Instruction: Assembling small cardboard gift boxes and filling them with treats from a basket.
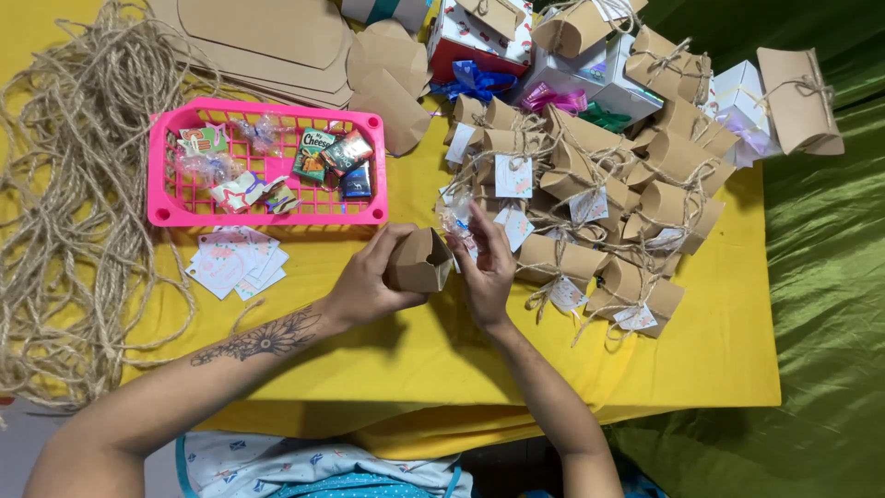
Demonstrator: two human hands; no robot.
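Kraft box (419, 263) in left hand (367, 281), mouth upward; right hand (487, 267) fingers pinch wrapped candy (458, 221)

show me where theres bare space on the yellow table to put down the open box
Free: the yellow strip along the near edge of the table, below both hands, running right beneath the tied kraft boxes. A smaller gap lies between the card tags and the left hand. Crowded: twine at left, pink basket, box pile at right.

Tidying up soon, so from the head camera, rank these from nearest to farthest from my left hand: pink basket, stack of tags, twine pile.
From the left hand:
1. Stack of tags, just left of it.
2. Pink basket, above the tags.
3. Twine pile, far left edge.
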